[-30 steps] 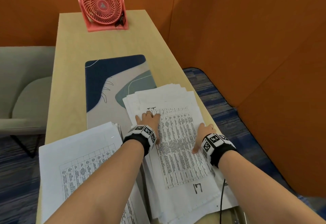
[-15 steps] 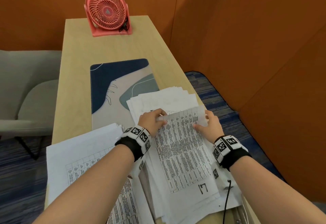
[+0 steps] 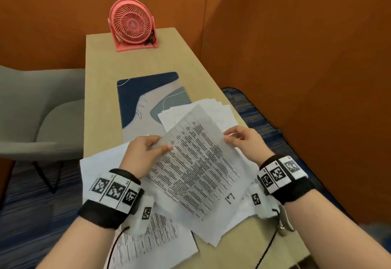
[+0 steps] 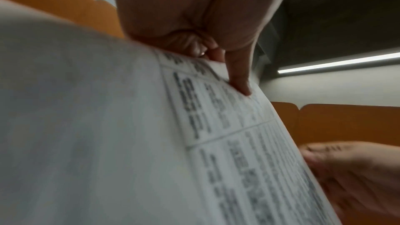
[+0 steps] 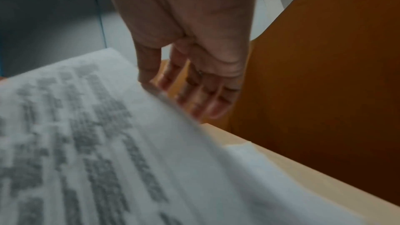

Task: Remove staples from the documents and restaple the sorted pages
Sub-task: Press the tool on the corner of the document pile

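Head view: both hands lift a printed sheet (image 3: pixel 194 163) off the desk (image 3: pixel 101 61), tilted, above the fanned paper pile (image 3: pixel 213 108) near the desk's right edge. Left hand (image 3: pixel 143 152) pinches the sheet's left edge, thumb on top, fingers curled under. Right hand (image 3: pixel 245 141) holds the right edge, fingers bent around it. Second paper stack (image 3: pixel 160 232) lies at the near-left corner under the left wrist. Patterned mat (image 3: pixel 137 91) mid-desk, pink fan (image 3: pixel 133 25) at the far edge, grey chair (image 3: pixel 42 110) off the left edge.

Left wrist view: left hand (image 4: pixel 194 23) has its thumb pressed on the printed sheet (image 4: pixel 227 126); other fingers curled behind it. Blurred.

Right wrist view: right hand (image 5: pixel 190 49) thumb meets the printed sheet (image 5: pixel 86 134) at its edge, fingers loosely spread beyond it; grip probably light, blur hides the contact.
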